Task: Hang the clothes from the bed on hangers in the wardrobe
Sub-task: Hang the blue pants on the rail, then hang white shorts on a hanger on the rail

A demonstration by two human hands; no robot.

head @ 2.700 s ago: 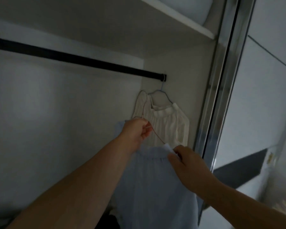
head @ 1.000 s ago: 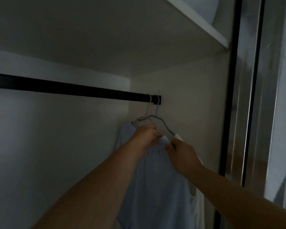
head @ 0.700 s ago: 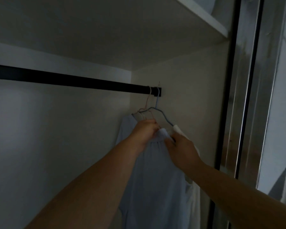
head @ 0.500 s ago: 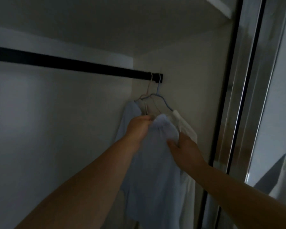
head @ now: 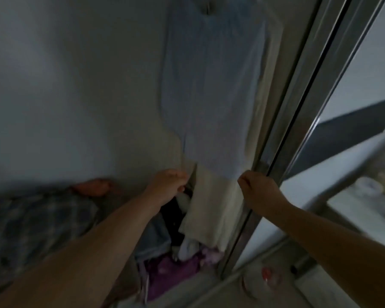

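A long light blue garment [head: 211, 90] hangs inside the wardrobe, its hanger and the rail out of view above. Behind it hangs a cream garment [head: 209, 210], which reaches lower. My left hand [head: 168, 185] is curled at the blue garment's lower left edge and appears to pinch a thin strip of its hem. My right hand [head: 257, 186] is a fist at the lower right corner of the same hem and seems to grip it. The picture is dark and blurred.
On the wardrobe floor lies a heap of clothes: plaid fabric [head: 42, 218] at the left, something orange [head: 93, 185] behind it, purple cloth [head: 171, 270] under the cream garment. The sliding door's metal frame [head: 298, 107] runs just right of my right hand.
The view has swung down from the rail to the garments' lower ends. Both hands have left the blue garment's collar at the hanger and now sit at its bottom hem.
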